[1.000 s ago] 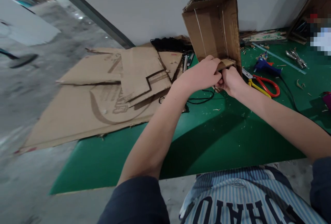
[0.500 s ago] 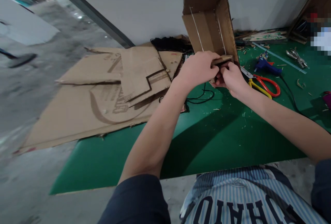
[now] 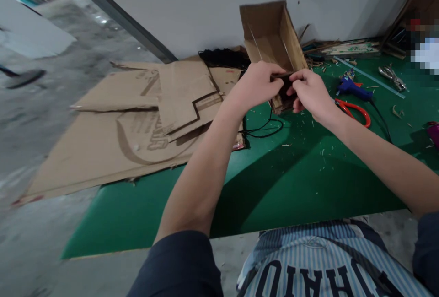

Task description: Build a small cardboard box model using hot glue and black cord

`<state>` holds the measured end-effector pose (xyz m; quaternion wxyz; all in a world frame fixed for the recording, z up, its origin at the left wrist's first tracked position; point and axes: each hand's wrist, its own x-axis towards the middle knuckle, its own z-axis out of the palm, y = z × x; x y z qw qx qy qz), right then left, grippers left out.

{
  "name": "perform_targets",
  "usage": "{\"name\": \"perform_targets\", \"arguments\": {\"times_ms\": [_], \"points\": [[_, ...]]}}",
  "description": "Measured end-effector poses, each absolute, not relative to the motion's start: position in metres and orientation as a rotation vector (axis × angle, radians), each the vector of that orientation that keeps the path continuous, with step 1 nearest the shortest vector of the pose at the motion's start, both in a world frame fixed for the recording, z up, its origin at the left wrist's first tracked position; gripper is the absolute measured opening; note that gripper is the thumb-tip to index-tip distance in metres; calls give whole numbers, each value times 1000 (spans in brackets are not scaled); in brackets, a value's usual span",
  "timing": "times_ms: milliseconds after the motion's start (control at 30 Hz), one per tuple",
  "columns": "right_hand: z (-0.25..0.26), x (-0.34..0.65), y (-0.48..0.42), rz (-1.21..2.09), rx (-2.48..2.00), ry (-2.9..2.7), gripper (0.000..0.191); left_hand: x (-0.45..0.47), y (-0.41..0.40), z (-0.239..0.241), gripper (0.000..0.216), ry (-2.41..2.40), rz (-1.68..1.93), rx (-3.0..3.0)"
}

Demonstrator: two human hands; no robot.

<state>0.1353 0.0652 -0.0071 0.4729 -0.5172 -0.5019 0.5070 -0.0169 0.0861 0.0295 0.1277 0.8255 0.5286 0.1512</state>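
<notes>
An open cardboard box (image 3: pixel 270 47), with thin pale strings along its inside, leans back near the wall. My left hand (image 3: pixel 262 82) is closed on the near edge of the box, fingers curled over it. On the right side of the same edge, my right hand (image 3: pixel 308 91) pinches the cardboard with thumb and fingers. Both hands partly cover the near end, so what lies between the fingertips is hard to make out. A black cord (image 3: pixel 265 127) trails from beneath the box onto the green table (image 3: pixel 274 187).
Cut cardboard sheets (image 3: pixel 185 91) lie stacked at the left, with a black fibrous bundle (image 3: pixel 224 59) behind. Right of my hand are red-handled scissors (image 3: pixel 358 111), a blue glue gun (image 3: pixel 355 90) with its cable, and a metal tool (image 3: pixel 393 77). Scraps and strips line the wall.
The box has tipped, its far top now lower and further left. My right hand has shifted up and now covers more of the scissors; both hands still grip the near end.
</notes>
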Motion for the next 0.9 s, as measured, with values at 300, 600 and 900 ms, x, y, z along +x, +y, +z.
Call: {"name": "perform_targets", "arguments": {"times_ms": [300, 600, 900], "points": [[28, 183, 77, 630, -1358, -1889, 7, -25, 88, 32, 59, 1471, 229, 2137], [31, 191, 76, 327, -1421, -2133, 22, -29, 83, 38, 48, 1489, 62, 2338], [59, 244, 85, 59, -1859, -2302, 40, -16, 65, 56, 45, 1652, 130, 2694]]}}
